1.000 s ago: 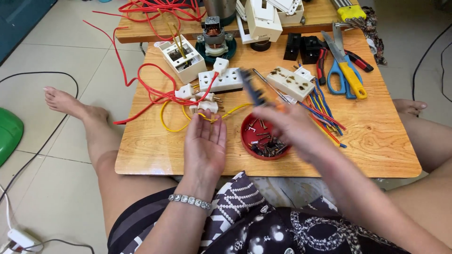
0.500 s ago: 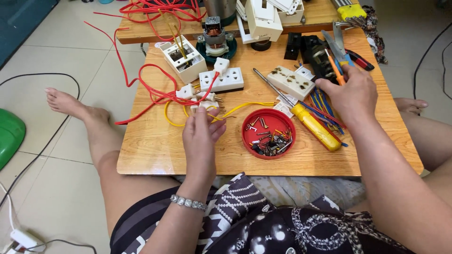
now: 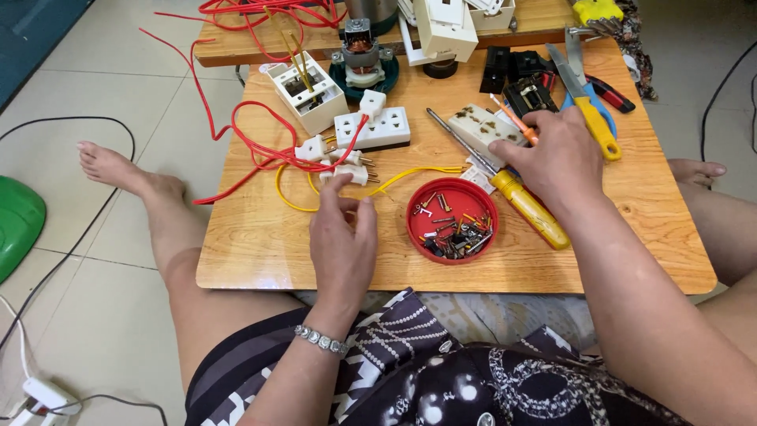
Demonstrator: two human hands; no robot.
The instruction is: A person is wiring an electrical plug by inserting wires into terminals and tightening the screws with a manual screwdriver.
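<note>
Left hand rested palm-down on the wooden tabletop, its fingers loosely curled and pinching nothing, the fingertips just beside a small white plug with brass pins. Right hand lay further back, fingers bent over a thin orange-handled tool next to a dirty white socket plate; whether it actually gripped the tool could not be told, since the knuckles covered the contact.

Counted, the tabletop carried one red round dish of screws and small metal bits, too many and too small to number. One yellow-handled screwdriver lay just right of the dish, its shaft passing under the right hand. One yellow wire curved from the plug toward the screwdriver. One white triple outlet block sat behind the plug, with one open white box to its left. Red wire looped over both and trailed off the left edge. One small motor stood at the back. One pair of blue-handled scissors lay under a yellow-handled knife.

Two bare feet showed: one on the floor left, one right, partly cut off by the tabletop. White parts at the back edge ran out of view.
</note>
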